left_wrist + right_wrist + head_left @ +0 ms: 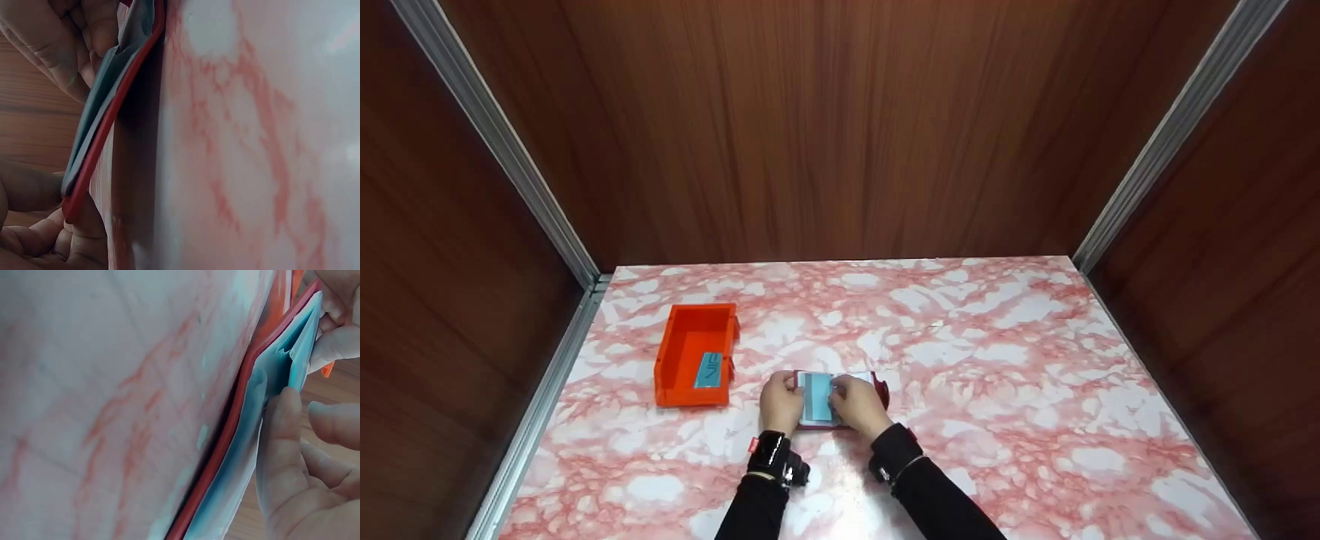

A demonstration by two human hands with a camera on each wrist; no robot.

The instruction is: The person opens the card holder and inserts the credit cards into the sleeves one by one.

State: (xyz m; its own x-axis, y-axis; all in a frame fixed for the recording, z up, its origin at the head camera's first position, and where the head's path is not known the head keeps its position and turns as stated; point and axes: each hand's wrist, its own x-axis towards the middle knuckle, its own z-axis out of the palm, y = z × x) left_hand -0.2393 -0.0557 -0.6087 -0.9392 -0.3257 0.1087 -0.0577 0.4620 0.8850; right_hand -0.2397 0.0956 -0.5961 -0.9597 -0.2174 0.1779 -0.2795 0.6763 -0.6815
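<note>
A red card holder [883, 394] with clear plastic sleeves lies opened out, tilted up off the table, between both hands. A light blue card [817, 401] with a grey stripe sits in its left-hand sleeve; how far in it goes is unclear. At the holder's left edge, my left hand [781, 403] pinches cover and sleeves between thumb and fingers. My right hand [858, 403] is over the middle of the holder. In the right wrist view, one fingertip [288, 398] touches the sleeve by the card's edge, while another finger stays apart from it.
An orange bin [682, 341] stands to the left on the red-and-white marbled table [960, 360]. Inside lies a blue card [709, 370] with dark lettering that appears to read VIP. Brown wood-grain panels [840, 135] with metal corner strips enclose the back and sides.
</note>
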